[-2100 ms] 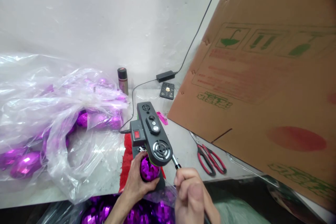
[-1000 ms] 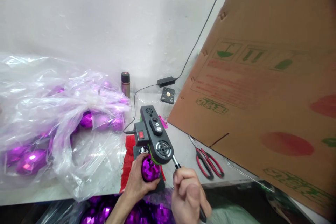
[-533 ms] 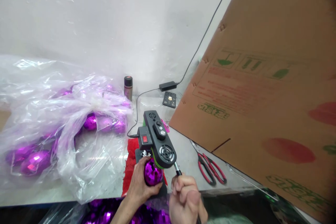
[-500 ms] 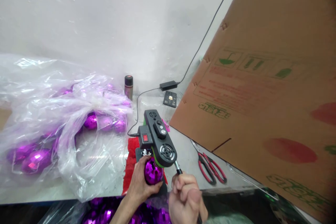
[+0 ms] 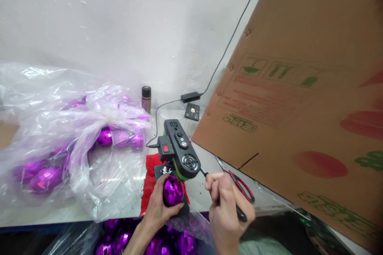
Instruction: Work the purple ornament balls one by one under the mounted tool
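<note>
From the machine (image 5: 182, 147), a clear bag (image 5: 92, 117) at nine o'clock holds purple balls (image 5: 46, 179); more balls (image 5: 184, 241) heap below the bench (image 5: 197, 195) at seven. I can't see inside the carton (image 5: 284, 107) at two. The left hand (image 5: 156, 203) curls around a ball (image 5: 173, 192) at six; the right hand (image 5: 226, 199) grips a black handle (image 5: 241, 213) at five.

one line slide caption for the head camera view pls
A left hand holds a shiny purple ball at a black machine while the right hand grips a black-handled rod.
</note>
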### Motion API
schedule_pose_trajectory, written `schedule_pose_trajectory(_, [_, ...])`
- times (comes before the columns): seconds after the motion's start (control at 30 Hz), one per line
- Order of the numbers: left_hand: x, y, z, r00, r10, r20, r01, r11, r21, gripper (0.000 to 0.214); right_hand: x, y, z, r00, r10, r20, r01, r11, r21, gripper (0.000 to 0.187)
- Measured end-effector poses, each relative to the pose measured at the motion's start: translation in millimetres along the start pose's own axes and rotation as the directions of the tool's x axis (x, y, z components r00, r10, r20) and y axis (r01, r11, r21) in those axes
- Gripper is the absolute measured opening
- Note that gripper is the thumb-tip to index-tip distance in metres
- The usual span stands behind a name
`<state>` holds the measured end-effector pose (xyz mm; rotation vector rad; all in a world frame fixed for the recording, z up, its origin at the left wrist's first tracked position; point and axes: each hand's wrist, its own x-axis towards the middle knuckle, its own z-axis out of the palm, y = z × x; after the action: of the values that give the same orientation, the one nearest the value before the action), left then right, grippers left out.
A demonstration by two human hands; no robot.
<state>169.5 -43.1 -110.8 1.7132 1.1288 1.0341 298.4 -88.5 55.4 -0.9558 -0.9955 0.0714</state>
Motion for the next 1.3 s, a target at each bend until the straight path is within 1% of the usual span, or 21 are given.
schedule_pose_trajectory(0.07, [-25,-12,-1.4,0.998,0.056,-0.035,-0.055,0.997,0.048,0.093,4,-4,1,1.000,-0.006,0.001,0.006,1.000,0.004,0.048])
schedule_pose_trajectory(0.13, [-60,-27,-0.1,0.985,0.166,-0.052,-0.158,0.978,0.140,0.095,0,-2,1,1.000,-0.024,-0.005,0.024,1.000,0.017,0.046])
schedule_pose_trajectory(0.17, [-79,-34,1.1,0.973,0.228,-0.041,-0.216,0.958,0.190,0.087,-3,0,1,0.999,-0.033,-0.010,0.033,0.999,0.019,0.045])
schedule_pose_trajectory(0.23, [-108,-43,1.3,0.953,0.304,-0.004,-0.290,0.912,0.290,0.057,-10,3,0,0.999,-0.035,-0.030,0.035,0.999,0.020,0.046])
schedule_pose_trajectory(0.3, [-116,-42,-7.9,0.935,0.354,0.012,-0.332,0.865,0.377,0.037,-15,5,2,0.998,-0.011,-0.067,0.012,1.000,0.019,0.048])
schedule_pose_trajectory(0.33, [-109,-37,-18.4,0.927,0.375,-0.003,-0.341,0.845,0.412,0.035,-16,6,2,0.996,0.000,-0.085,0.002,1.000,0.019,0.049])
schedule_pose_trajectory(0.4, [-75,-20,-52.7,0.907,0.411,-0.089,-0.327,0.822,0.466,0.040,-18,7,3,0.994,0.010,-0.106,-0.007,1.000,0.023,0.049])
schedule_pose_trajectory(0.43, [-50,-9,-75.3,0.919,0.348,-0.187,-0.224,0.849,0.479,0.039,-19,7,4,0.994,0.010,-0.107,-0.007,1.000,0.025,0.049])
schedule_pose_trajectory(0.5, [10,13,-125.0,0.901,0.186,-0.391,0.026,0.879,0.477,0.037,-20,8,4,0.995,0.013,-0.100,-0.009,0.999,0.035,0.050])
schedule_pose_trajectory(0.57, [69,30,-169.4,0.866,-0.074,-0.495,0.322,0.839,0.437,0.037,-21,9,4,0.995,0.024,-0.099,-0.020,0.999,0.042,0.050])
schedule_pose_trajectory(0.6, [95,35,-186.2,0.845,-0.132,-0.519,0.386,0.822,0.419,0.037,-22,9,5,0.994,0.028,-0.102,-0.024,0.999,0.044,0.050])
schedule_pose_trajectory(0.67, [133,37,-206.7,0.823,-0.207,-0.529,0.450,0.805,0.386,0.039,-22,8,5,0.993,0.030,-0.114,-0.025,0.999,0.046,0.051])
schedule_pose_trajectory(0.73, [154,34,-212.8,0.806,-0.258,-0.534,0.484,0.805,0.342,0.044,-21,7,5,0.992,0.034,-0.122,-0.030,0.999,0.036,0.052])
schedule_pose_trajectory(0.8, [162,30,-211.5,0.786,-0.303,-0.539,0.507,0.815,0.281,0.046,-19,5,5,0.993,0.039,-0.115,-0.037,0.999,0.017,0.054])
schedule_pose_trajectory(0.9, [161,29,-208.5,0.787,-0.344,-0.513,0.481,0.862,0.158,0.044,-16,1,5,0.996,0.023,-0.081,-0.023,1.000,0.002,0.054])
schedule_pose_trajectory(1.0, [149,38,-208.7,0.794,-0.414,-0.445,0.449,0.893,-0.031,0.038,-11,-2,7,0.997,0.013,-0.073,-0.012,1.000,0.015,0.053])
schedule_pose_trajectory(1.07, [133,47,-208.4,0.797,-0.460,-0.391,0.438,0.886,-0.150,0.037,-9,-4,8,0.996,0.009,-0.087,-0.007,1.000,0.021,0.053])
schedule_pose_trajectory(1.13, [107,57,-205.3,0.805,-0.494,-0.329,0.409,0.864,-0.294,0.043,-8,-4,9,0.996,0.002,-0.089,0.000,1.000,0.022,0.052])
schedule_pose_trajectory(1.17, [91,61,-202.1,0.806,-0.515,-0.291,0.392,0.834,-0.389,0.045,-8,-4,8,0.996,0.000,-0.086,0.002,1.000,0.024,0.051])
schedule_pose_trajectory(1.23, [57,65,-191.5,0.789,-0.587,-0.179,0.359,0.679,-0.640,0.048,-8,-3,7,0.998,0.005,-0.068,-0.003,0.999,0.034,0.049])
schedule_pose_trajectory(1.3, [24,64,-175.2,0.776,-0.627,-0.074,0.351,0.525,-0.775,0.053,-9,-2,5,0.999,0.011,-0.047,-0.009,0.999,0.043,0.047])
